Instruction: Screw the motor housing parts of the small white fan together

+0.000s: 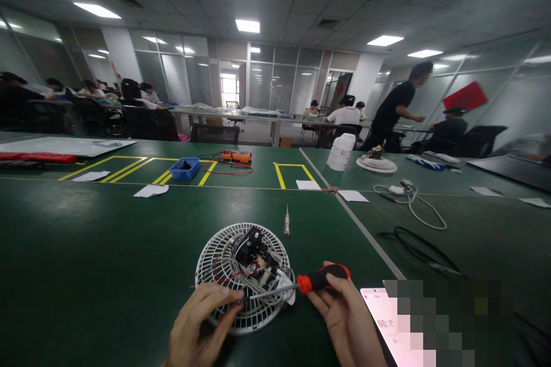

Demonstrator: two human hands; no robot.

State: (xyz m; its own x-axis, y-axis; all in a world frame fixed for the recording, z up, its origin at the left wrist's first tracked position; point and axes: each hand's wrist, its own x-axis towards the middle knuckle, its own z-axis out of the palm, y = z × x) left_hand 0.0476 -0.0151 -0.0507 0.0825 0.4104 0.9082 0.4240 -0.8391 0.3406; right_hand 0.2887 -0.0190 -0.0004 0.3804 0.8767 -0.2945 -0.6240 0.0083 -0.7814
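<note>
1. On the green worktop (107, 258), taking the round white grille as the clock's centre, a blue bin (184, 168) sits toward 11 o'clock.
2. The left hand (193, 321), at 8 o'clock, pinches a small dark piece (245, 299) between thumb and forefinger over the grille's near edge; the piece is too small to identify.
3. An orange meter (236, 156) with leads lies far off at 12.
4. The white grille (209, 258) lies flat in front of the person, a black mechanism (249, 245) and tangled wires on it.
5. A clear-handled screwdriver (287, 222) lies just beyond it, at 1.
6. The right hand (344, 309), at 4, has its fingers closed around the red-and-black screwdriver (322, 278), whose shaft points to 9, its tip at the dark piece.
7. A white cylinder (341, 152) stands farther off at 1.
8. A lit screen (390, 324) lies beside the right hand.
</note>
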